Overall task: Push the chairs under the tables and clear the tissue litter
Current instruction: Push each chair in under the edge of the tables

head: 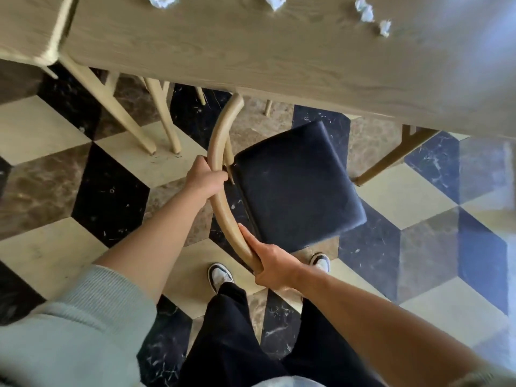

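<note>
Chair (296, 185) back's far end hidden under table (251, 51) edge.

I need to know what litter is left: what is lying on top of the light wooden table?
Four crumpled white tissue wads lie along the far side of the light wooden table. Anything further back is cut off by the frame's top edge.
</note>
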Motion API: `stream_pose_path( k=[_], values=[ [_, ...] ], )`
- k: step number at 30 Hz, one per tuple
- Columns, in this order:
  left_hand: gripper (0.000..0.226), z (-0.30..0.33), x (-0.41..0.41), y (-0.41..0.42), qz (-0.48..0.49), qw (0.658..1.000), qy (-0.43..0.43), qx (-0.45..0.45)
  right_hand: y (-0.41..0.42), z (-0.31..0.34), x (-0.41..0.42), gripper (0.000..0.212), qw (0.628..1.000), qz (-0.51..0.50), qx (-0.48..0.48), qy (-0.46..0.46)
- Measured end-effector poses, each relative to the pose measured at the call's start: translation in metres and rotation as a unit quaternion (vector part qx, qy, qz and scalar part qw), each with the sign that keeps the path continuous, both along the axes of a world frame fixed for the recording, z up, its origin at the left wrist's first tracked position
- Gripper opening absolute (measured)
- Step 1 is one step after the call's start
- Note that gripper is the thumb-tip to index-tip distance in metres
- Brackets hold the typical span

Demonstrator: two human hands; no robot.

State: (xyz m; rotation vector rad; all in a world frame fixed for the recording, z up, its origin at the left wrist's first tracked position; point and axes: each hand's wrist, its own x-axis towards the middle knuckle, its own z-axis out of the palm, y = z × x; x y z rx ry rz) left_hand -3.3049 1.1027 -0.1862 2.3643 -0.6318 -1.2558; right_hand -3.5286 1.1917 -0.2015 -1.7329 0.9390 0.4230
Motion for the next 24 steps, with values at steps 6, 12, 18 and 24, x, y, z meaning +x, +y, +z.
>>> stream_pose_path(
  k=[6,12,18,24],
  values=[
    [0.056,0.004,-0.044,0.015,0.14,0.99,-0.006,0.032,-0.065,0.007,-0.074,0.116,0.981,0.174,-0.084,0.006],
    [0.061,0.008,-0.144,-0.003,0.252,0.962,0.105,0.024,-0.145,0.018,-0.187,0.06,0.956,0.242,-0.163,0.021],
    [0.059,0.013,-0.273,-0.037,0.282,0.945,0.159,0.032,-0.221,0.028,-0.301,0.044,0.949,0.183,-0.238,0.099],
    [0.067,0.015,-0.341,-0.071,0.312,0.929,0.198,0.025,-0.263,0.022,-0.36,0.039,0.941,0.148,-0.288,0.094]
  ],
)
